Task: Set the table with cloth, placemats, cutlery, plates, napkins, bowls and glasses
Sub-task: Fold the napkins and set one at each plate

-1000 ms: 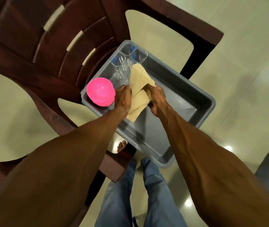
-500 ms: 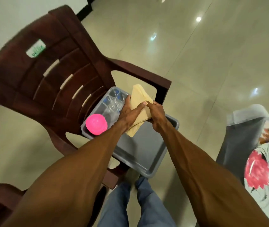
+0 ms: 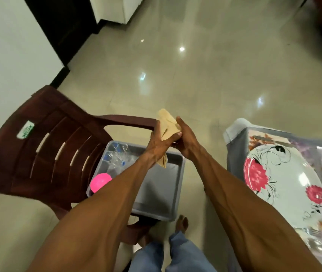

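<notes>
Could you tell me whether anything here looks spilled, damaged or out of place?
Nothing stands out. Both hands, left and right, hold folded tan napkins above the grey tub, where the glasses and pink bowls sit undisturbed.

Bare forearms, blue jeans [image 3: 183, 254], bare feet [image 3: 182, 222]

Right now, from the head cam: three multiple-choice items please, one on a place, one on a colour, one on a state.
1. Where is the grey bin?
A. on the floor
B. on the chair
C. on the table

2. What colour are the bowls in the bin?
A. pink
B. green
C. white

3. What are the hands doing?
A. both hanging idle
B. lifting a plate
C. both holding the napkins

Key: 1 B, the bin sits on the chair seat. 2 A, bright pink. 3 C, left hand and right hand grip the tan folded stack above the bin.
</notes>
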